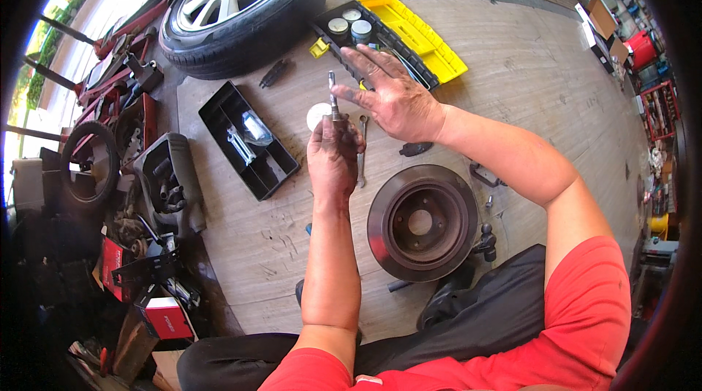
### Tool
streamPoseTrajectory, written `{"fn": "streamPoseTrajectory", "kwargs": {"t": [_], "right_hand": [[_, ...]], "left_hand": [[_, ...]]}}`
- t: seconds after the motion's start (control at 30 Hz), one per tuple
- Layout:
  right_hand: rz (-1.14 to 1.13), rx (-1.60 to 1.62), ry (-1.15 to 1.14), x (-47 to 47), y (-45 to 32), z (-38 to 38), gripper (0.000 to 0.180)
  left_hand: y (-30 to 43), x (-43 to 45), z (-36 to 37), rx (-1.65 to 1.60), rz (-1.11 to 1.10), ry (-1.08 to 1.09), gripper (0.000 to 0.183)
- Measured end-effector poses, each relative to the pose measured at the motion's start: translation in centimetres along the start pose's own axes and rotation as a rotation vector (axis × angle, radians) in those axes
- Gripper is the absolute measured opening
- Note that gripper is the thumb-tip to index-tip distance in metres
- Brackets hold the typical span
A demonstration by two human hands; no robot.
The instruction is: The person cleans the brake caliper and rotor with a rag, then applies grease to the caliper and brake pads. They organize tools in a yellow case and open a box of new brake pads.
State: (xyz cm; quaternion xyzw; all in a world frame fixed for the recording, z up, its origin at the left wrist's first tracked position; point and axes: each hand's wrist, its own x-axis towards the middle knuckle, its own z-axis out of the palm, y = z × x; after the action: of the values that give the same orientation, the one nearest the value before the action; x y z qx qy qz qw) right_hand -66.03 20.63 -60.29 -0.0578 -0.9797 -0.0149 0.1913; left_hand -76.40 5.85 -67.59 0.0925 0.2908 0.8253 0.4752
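Observation:
Upright in my left hand (333,152) is a slim metal pin (332,96), gripped near its darker lower end. My right hand (397,98) is spread beside it, the index fingertip at the pin's shaft; whether it touches, I cannot tell. Both hands are smudged dark. Partly behind the left hand lie a round white lid or tub (317,116) and a combination wrench (361,163). Nearer me, a brake disc (381,221) rests flat on the floor. One dark brake pad (415,149) is under my right wrist, another pad (274,73) farther off.
A black toolbox with a yellow lid (433,51) holds several tins. Left of it are an alloy wheel with tyre (192,59) and a black tray (269,177) with wrenches. A metal bracket (485,174), bolt (489,202) and hammer head (486,243) lie right. Floor jacks (118,37) line the left.

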Motion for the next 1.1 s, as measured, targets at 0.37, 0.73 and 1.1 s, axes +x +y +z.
{"fn": "streamPoseTrajectory", "kwargs": {"t": [0.37, 0.73, 1.1], "right_hand": [[-0.056, -0.126, 0.034, -1.1, 0.8, -0.5, 0.058], [-0.132, -0.247, -0.001, -1.4, 0.9, -1.0, 0.052], [-0.084, -0.241, -0.037, -1.5, 0.3, -1.1, 0.047]], "left_hand": [[0.2, -0.4, 1.2, 0.731, 0.226, 0.193, 0.019], [0.1, -0.5, 1.1, 1.137, 0.522, 0.241, 0.020], [0.3, -0.8, 1.5, 1.337, 0.664, 0.216, 0.021]]}}
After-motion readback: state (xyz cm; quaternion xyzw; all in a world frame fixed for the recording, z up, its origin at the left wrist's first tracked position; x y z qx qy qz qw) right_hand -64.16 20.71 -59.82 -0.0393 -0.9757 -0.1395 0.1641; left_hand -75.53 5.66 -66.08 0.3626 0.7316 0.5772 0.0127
